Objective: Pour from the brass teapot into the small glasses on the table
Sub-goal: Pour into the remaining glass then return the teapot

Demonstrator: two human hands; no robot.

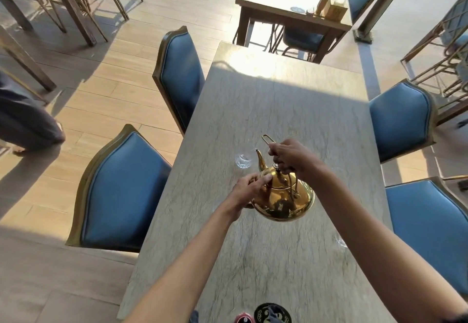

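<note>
A shiny brass teapot [283, 202] hangs above the pale stone table [278, 99], tilted forward with its spout toward a small clear glass [243, 161] just to the spout's left. My right hand [291, 156] grips the wire handle above the lid. My left hand [252, 191] presses on the pot's left side and lid. No stream of liquid is visible. A second clear glass [340, 241] shows partly behind my right forearm, and a faint glass rim [338, 170] lies right of my right wrist.
Blue padded chairs stand at the table's left [121, 191] [181, 77] and right [401, 120] [430, 229]. Small dark and red round objects [271, 314] sit at the near edge. Another table [291, 18] stands beyond. A person's leg [27, 122] is at the far left.
</note>
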